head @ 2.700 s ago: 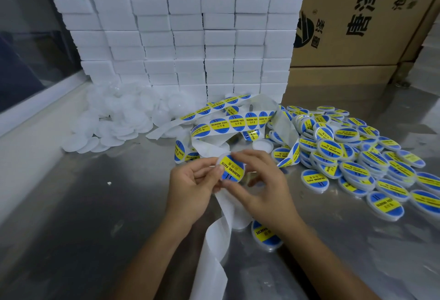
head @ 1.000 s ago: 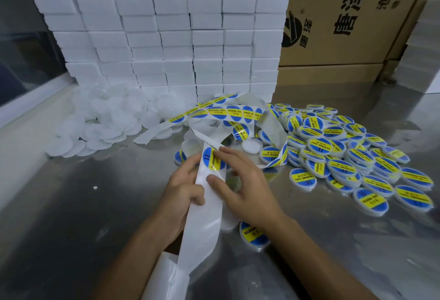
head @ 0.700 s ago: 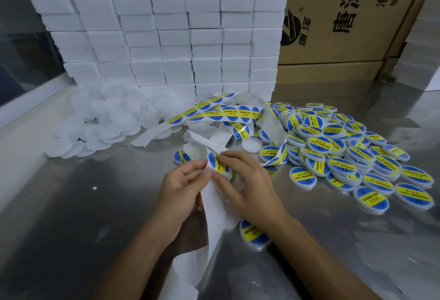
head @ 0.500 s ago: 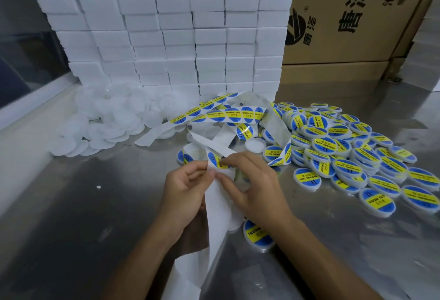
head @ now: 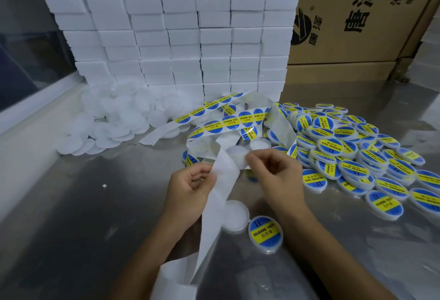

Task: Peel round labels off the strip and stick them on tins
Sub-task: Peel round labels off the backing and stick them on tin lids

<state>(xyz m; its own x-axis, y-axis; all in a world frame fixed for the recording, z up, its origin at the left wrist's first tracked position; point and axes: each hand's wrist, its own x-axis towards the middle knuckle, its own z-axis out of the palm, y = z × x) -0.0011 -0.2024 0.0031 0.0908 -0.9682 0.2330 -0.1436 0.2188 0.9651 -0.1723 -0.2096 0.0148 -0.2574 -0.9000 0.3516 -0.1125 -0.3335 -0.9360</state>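
My left hand (head: 190, 187) grips the bare white backing strip (head: 222, 168), which hangs down toward the table's near edge. My right hand (head: 276, 175) pinches the rim of a round pale disc (head: 235, 158) just right of the strip; it looks like a peeled label seen from its back. The strip with blue-and-yellow round labels (head: 238, 121) curls across the table behind my hands. Below my hands lie a plain white tin (head: 234, 215) and a labelled tin (head: 265, 233), side by side.
A large heap of labelled tins (head: 345, 152) fills the right of the steel table (head: 83, 216). Unlabelled white tins (head: 114, 121) are piled at the back left. A wall of white boxes (head: 178, 37) and a cardboard carton (head: 357, 25) stand behind.
The blue-and-yellow label that sat on the strip between my fingers has come off; only a pale disc shows at my right fingertips. My hands have drawn slightly apart.
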